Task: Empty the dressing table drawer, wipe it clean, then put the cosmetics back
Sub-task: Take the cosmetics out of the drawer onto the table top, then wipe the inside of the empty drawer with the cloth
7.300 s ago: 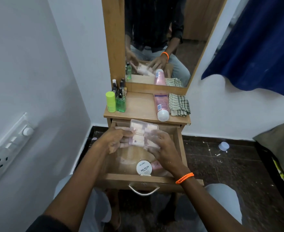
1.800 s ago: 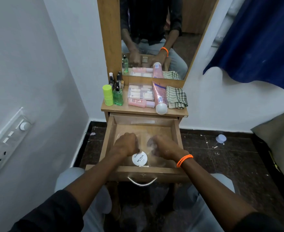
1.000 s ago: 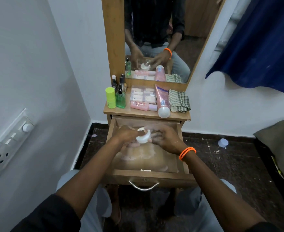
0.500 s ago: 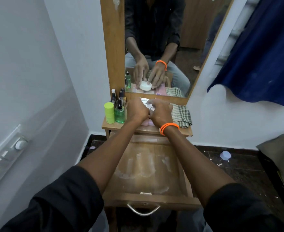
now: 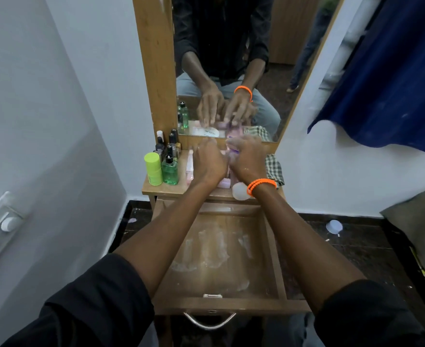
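The wooden drawer [image 5: 219, 259] is pulled out, bare inside, with white powder smears on its floor. Both my hands reach over it to the back of the dressing table top [image 5: 166, 189], close to the mirror. My left hand [image 5: 207, 162] has its fingers stretched down beside a white round jar, which shows only in the mirror [image 5: 205, 132]. My right hand [image 5: 246, 161] pinches a small pink and purple cosmetic [image 5: 232, 149]. Under my hands lie a clear palette box [image 5: 189, 166] and a pink tube with a white cap [image 5: 240, 191], both mostly hidden.
A lime stick [image 5: 153, 169], a green bottle [image 5: 170, 169] and several small dark bottles [image 5: 166, 144] stand at the top's left. A checked cloth [image 5: 274, 169] lies at its right. A wall is close on the left, a blue curtain [image 5: 394, 71] on the right.
My hands have moved further back over the table top toward the mirror. The white jar has left my fingers and now lies by the mirror.
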